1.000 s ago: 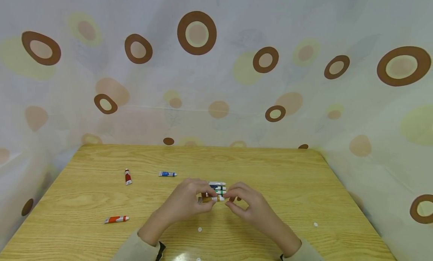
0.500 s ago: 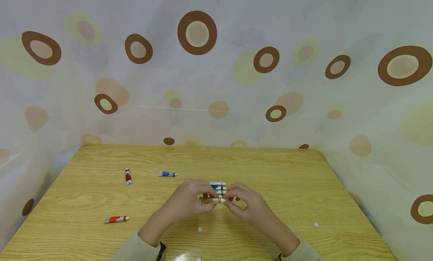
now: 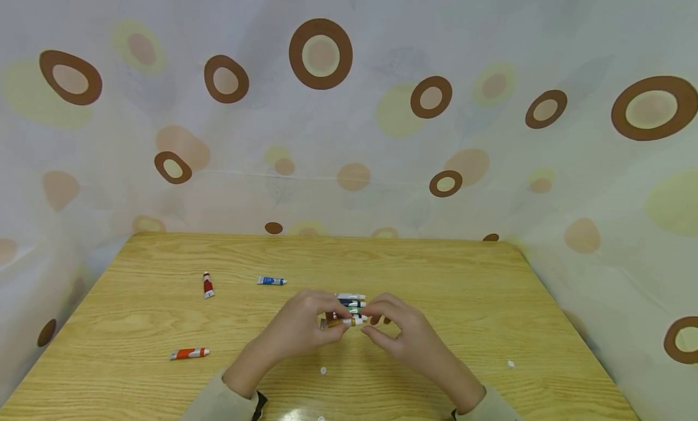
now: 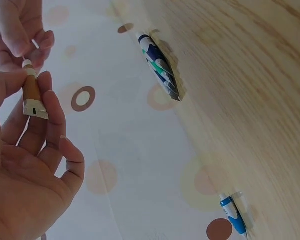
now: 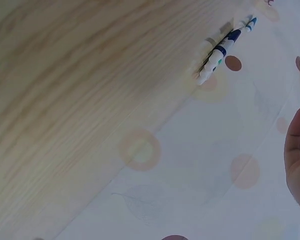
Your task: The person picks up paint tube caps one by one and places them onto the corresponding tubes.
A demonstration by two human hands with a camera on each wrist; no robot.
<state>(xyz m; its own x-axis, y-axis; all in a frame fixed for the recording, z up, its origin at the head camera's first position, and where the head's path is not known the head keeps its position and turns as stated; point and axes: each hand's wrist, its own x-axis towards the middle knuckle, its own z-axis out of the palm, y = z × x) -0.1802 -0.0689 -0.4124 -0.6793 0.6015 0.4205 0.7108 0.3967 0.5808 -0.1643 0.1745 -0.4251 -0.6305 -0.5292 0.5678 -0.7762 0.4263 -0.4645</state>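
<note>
My left hand (image 3: 305, 321) pinches an ochre paint tube (image 4: 32, 92) between thumb and fingers, its crimped end towards the left wrist and its white tip pointing right. Around that tip, my right hand (image 3: 400, 330) holds thumb and index finger bent and parted, with a gap showing in the head view. Just behind lie several paint tubes (image 3: 351, 303) side by side in a row, with dark blue and green labels among them. The left hand partly covers this row.
A dark red tube (image 3: 208, 285), a blue tube (image 3: 271, 281) and an orange-red tube (image 3: 189, 354) lie on the left of the wooden table (image 3: 436, 275). Small white caps lie at front centre (image 3: 323, 371) and at right (image 3: 511, 364). A patterned curtain (image 3: 354, 118) surrounds the table.
Half a second ago my right thumb and index finger were closed on the tube's white tip; now they are spread apart around it. The left hand keeps its hold, almost unmoved.
</note>
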